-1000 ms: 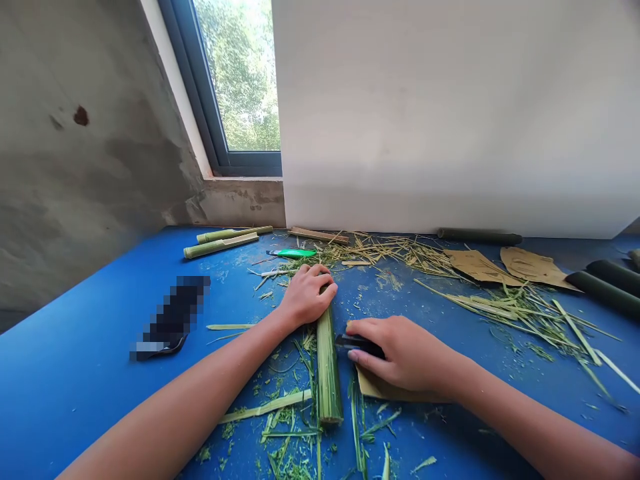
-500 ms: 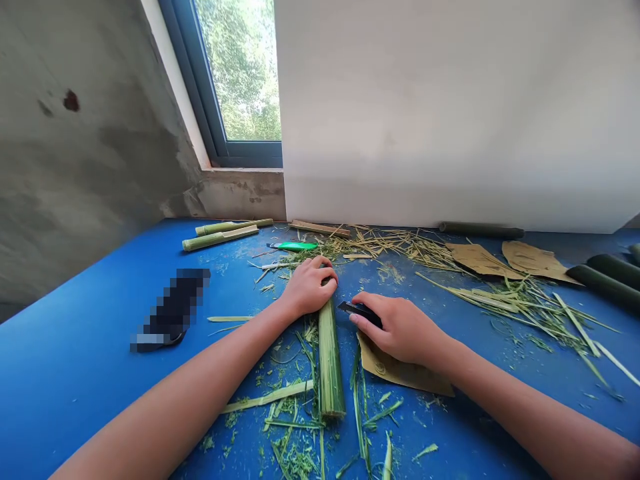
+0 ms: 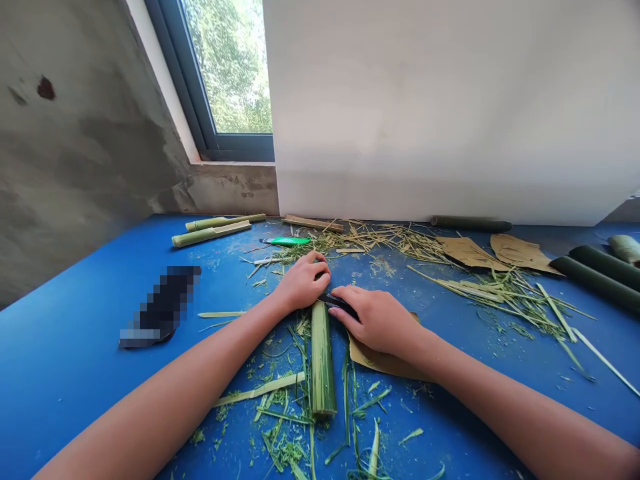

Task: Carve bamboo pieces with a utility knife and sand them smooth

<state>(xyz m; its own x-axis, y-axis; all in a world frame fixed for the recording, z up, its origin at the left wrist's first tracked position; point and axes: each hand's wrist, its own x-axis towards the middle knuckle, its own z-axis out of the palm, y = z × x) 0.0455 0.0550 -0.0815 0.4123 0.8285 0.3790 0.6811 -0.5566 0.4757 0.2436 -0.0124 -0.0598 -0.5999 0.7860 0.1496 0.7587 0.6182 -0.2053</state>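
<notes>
A green bamboo tube [image 3: 323, 363], its skin partly shaved to pale streaks, lies on the blue table pointing toward me. My left hand [image 3: 303, 281] is closed around its far end, which the fingers hide. In my right hand [image 3: 377, 319] is a black utility knife [image 3: 340, 305], gripped with thumb and fingers. Its blade end rests across the bamboo, just on the near side of my left hand. Under the right hand and wrist lies a piece of brown cardboard [image 3: 385, 363]. Green shavings [image 3: 290, 450] surround the tube's near end.
A green cutter [image 3: 286, 241] lies beyond my left hand, near split bamboo pieces [image 3: 213, 233]. Dry strips [image 3: 395, 241] spread along the back. Dark bamboo tubes [image 3: 600, 283] and green strips [image 3: 520, 303] are at right. A pixelated dark object [image 3: 165, 303] sits at left.
My right hand has moved left, bringing the knife from beside the bamboo onto it. My left hand keeps its hold. The whole view has shifted slightly.
</notes>
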